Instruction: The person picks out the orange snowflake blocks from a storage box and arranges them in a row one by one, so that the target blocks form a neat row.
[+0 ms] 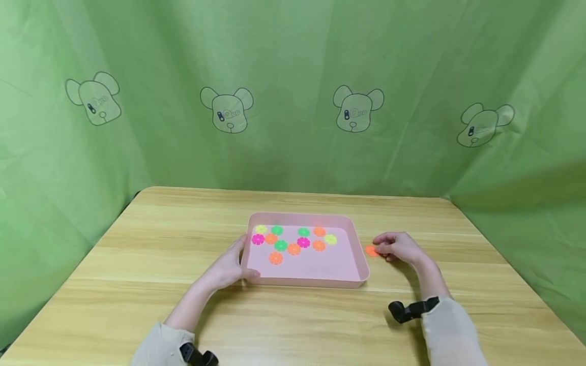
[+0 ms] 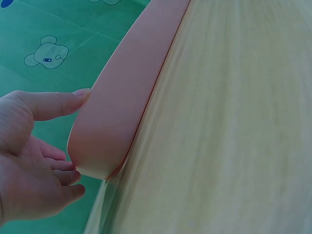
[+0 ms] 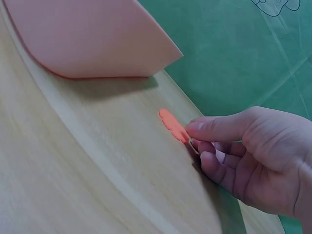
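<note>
A shallow pink tray [image 1: 297, 282] stands on the table, with several snowflake discs lying flat inside. My left hand [image 1: 229, 267] holds the tray's near left corner, thumb over the front rim and the other fingers along the left wall. In the left wrist view, the thumb tip meets the rim of the tray [image 2: 122, 92]. To the tray's right, my right hand [image 1: 400, 247] pinches an orange snowflake disc [image 1: 371, 250] between thumb and fingers. The right wrist view shows that orange disc [image 3: 171, 124] tilted, close over the tabletop.
Inside the tray are pink discs [image 1: 258, 239], green discs [image 1: 281, 245], yellow discs [image 1: 330, 239] and other orange discs [image 1: 275, 258]. The wooden table [image 1: 183, 223] ends at a green curtain [image 1: 293, 152] behind and at both sides. A black camera [image 1: 412, 310] sits on the right wrist.
</note>
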A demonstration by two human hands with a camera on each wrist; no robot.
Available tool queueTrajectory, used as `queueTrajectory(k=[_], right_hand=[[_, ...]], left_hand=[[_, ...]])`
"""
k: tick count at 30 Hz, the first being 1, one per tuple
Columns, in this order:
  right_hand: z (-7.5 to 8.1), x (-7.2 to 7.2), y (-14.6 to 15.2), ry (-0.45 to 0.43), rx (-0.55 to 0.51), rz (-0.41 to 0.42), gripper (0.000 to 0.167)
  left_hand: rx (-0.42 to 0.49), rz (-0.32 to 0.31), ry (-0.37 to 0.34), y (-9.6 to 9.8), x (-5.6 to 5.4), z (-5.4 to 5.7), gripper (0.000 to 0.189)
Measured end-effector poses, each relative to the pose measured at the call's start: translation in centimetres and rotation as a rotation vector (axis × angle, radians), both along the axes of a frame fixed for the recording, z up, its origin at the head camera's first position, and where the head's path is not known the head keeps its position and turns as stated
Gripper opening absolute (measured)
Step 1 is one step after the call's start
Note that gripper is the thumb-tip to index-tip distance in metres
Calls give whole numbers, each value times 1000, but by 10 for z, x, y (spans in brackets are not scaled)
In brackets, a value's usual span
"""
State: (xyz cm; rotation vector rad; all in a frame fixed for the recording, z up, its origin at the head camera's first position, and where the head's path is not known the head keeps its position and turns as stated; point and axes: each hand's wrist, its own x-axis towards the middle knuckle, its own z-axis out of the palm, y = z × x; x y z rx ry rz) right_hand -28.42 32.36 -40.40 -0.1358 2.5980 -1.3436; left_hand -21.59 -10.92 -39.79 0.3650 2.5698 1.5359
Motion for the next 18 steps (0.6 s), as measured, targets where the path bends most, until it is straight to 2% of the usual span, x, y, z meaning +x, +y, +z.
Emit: queueTrajectory(k=[8, 13, 18], right_hand=[[7, 4, 4, -17, -114, -2, 42], [23, 4, 0, 30, -105, 30, 46], [43, -1, -16, 72, -80, 41, 49]], left_hand=[[-6, 7, -7, 0, 1, 2, 97], [0, 7, -17, 0, 2, 3, 98], [-6, 6, -26, 0, 1, 3, 99]])
